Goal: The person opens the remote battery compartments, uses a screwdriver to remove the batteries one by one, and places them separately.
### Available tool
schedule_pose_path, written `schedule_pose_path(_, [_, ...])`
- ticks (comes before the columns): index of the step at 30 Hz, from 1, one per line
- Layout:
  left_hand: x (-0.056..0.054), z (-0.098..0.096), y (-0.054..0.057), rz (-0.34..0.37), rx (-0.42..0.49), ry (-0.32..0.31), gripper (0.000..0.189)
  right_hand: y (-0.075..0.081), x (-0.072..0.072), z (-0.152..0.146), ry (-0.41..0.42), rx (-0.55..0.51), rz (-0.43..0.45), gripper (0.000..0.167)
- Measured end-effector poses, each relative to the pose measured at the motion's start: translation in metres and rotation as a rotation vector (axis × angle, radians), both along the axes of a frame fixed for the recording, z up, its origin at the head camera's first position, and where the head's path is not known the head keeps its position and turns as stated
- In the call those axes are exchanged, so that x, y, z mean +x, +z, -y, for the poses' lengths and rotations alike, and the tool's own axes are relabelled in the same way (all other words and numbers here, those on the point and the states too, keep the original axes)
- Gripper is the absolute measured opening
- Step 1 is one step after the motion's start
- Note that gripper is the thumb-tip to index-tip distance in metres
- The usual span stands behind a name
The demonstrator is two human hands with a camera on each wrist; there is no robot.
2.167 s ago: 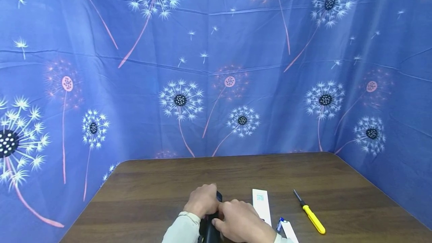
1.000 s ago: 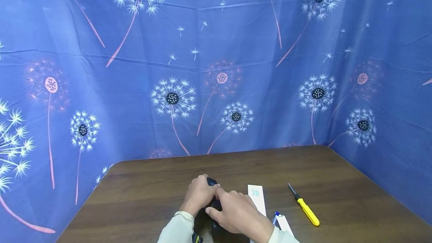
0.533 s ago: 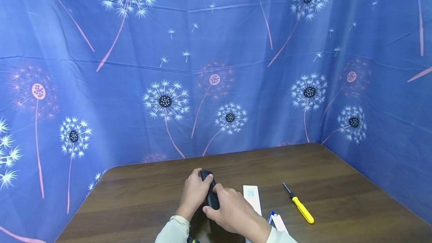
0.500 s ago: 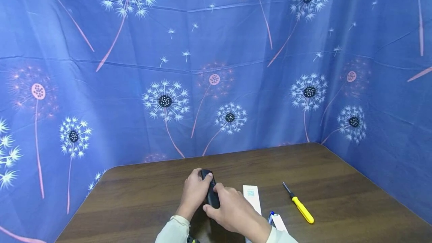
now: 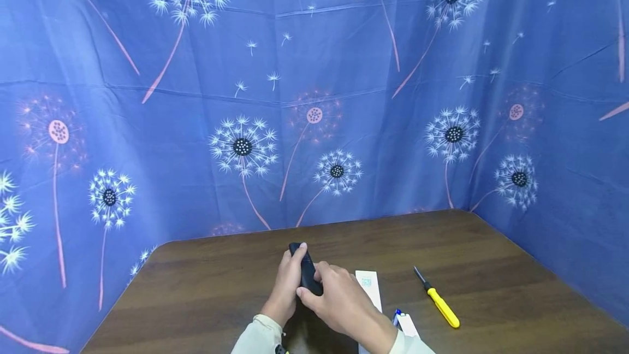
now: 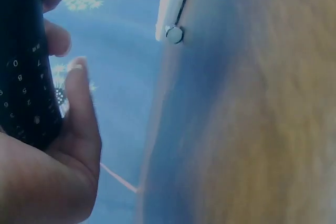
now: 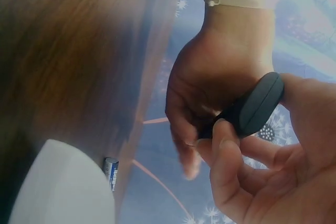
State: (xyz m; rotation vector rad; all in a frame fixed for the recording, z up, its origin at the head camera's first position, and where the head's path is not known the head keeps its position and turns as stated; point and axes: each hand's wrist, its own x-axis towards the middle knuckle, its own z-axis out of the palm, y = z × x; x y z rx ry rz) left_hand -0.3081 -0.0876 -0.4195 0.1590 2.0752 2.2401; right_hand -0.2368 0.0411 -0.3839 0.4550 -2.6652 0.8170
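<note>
A black remote control (image 5: 308,272) is held above the table, its far end pointing up and slightly left in the head view. My left hand (image 5: 285,288) grips its left side, the thumb lying along the upper part. My right hand (image 5: 341,302) pinches its near end between thumb and fingers. In the left wrist view the remote's keypad (image 6: 23,93) shows white digits beside a thumb. The right wrist view shows the remote's end (image 7: 262,103) edge-on between the right hand's (image 7: 273,182) fingers, with the left hand (image 7: 220,66) behind it.
Right of my hands lies a long white box (image 5: 368,285) with a printed code. A small blue item (image 5: 397,314) touches a white piece (image 5: 408,325); a blue-and-white battery (image 7: 111,171) shows in the right wrist view. Further right lies a yellow-handled screwdriver (image 5: 442,307). Blue patterned cloth (image 5: 314,70) surrounds the table.
The remote, mostly covered by my hands before, has come up and shows more of itself. My left hand has turned from over it to its left side. The head view has shifted slightly.
</note>
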Motion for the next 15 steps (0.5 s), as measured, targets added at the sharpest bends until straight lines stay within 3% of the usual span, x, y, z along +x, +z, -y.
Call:
schedule_pose_path(4, [-0.0023,-0.0014,-0.0002,0.020,0.102,0.034,0.058,0.0022,-0.0007,0.0024,-0.010,0.035,-0.012,0.045])
schedule_pose_path(8, [-0.0020,-0.0006,-0.0021,0.028,0.171,0.046,0.055,0.0062,-0.0005,0.0042,0.008,0.018,0.046,0.041])
schedule_pose_path(11, [-0.0008,-0.0006,-0.0023,0.026,0.216,0.032,0.054,0.0060,-0.0021,0.0027,0.022,-0.050,0.082,0.042])
schedule_pose_path(15, [0.0003,-0.0026,-0.0009,0.005,0.264,0.024,0.052,0.0011,-0.0068,-0.0004,0.053,-0.213,0.176,0.065])
